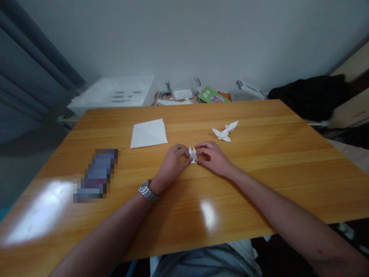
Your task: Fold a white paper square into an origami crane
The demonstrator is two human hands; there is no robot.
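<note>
Between my two hands is a small folded piece of white paper (193, 154), with two pointed tips standing up and a wider base. My left hand (176, 158) pinches its left side with thumb and fingers. On its right side, the fingertips of my right hand (212, 157) grip it too. Beyond my right hand lies a folded white paper figure (225, 132) with several pointed ends, like an origami bird. A flat sheet of white paper (149, 133) rests beyond my left hand, with a faint crease across it.
A blurred-out, phone-like device (98, 175) lies on the left of the wooden table (259, 161). Past the far edge stand a white plastic tray (123, 90), a green booklet (213, 95) and assorted items. Dark cloth (308, 96) is heaped at the back right.
</note>
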